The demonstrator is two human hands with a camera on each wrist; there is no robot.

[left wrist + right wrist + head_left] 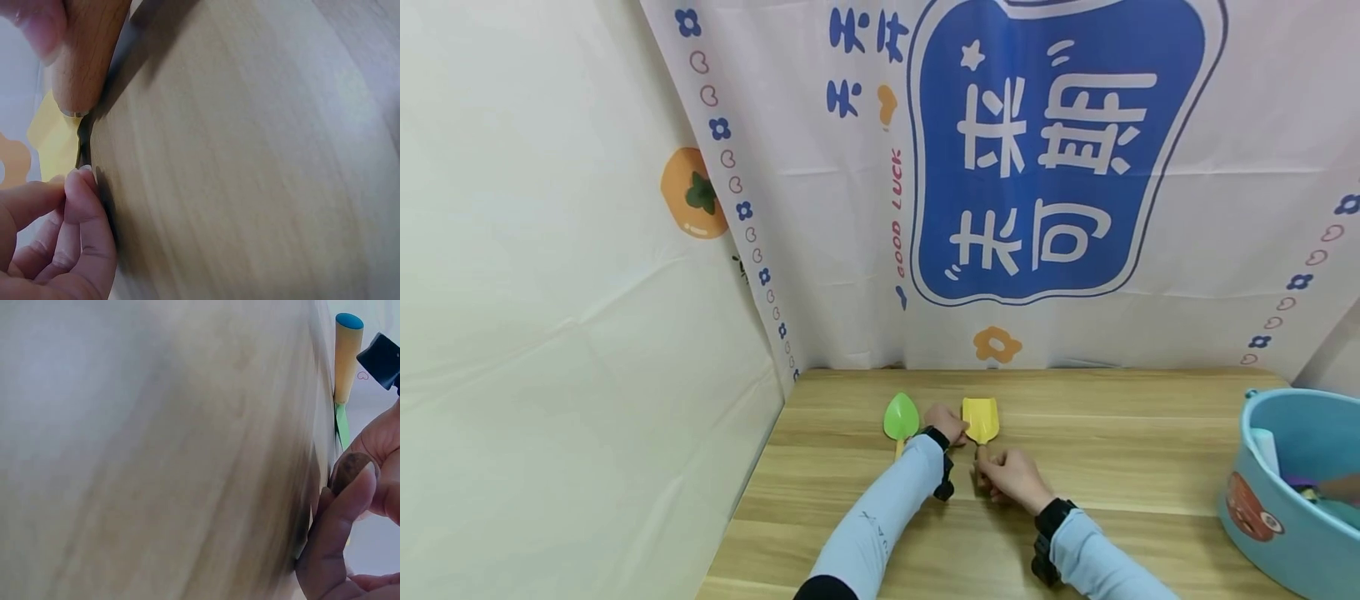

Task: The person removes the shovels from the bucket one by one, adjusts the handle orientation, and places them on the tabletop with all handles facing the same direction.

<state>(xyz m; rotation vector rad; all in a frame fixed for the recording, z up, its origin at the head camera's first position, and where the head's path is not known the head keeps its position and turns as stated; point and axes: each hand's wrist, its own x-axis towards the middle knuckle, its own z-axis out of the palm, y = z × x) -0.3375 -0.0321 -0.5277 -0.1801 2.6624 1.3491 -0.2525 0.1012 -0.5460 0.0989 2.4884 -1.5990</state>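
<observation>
A yellow toy shovel (pixel 981 419) with a wooden handle (pixel 90 56) lies on the table, blade pointing away. My left hand (pixel 947 423) pinches the left edge of its blade between thumb and fingertips, as the left wrist view shows. The handle is gripped by my right hand (pixel 1017 479); in the right wrist view its round wooden end (pixel 351 470) shows between thumb and fingers. Left of these lies a green toy trowel (pixel 901 417), its handle (pixel 348 359) wooden with a blue end. My left forearm partly covers that handle in the head view.
A light blue bucket (pixel 1262 500) with several things inside stands at the table's right. Behind the wooden table (pixel 1120 467) hangs a white printed cloth (pixel 850 325). A pale cloth wall (pixel 587 417) runs along the left side.
</observation>
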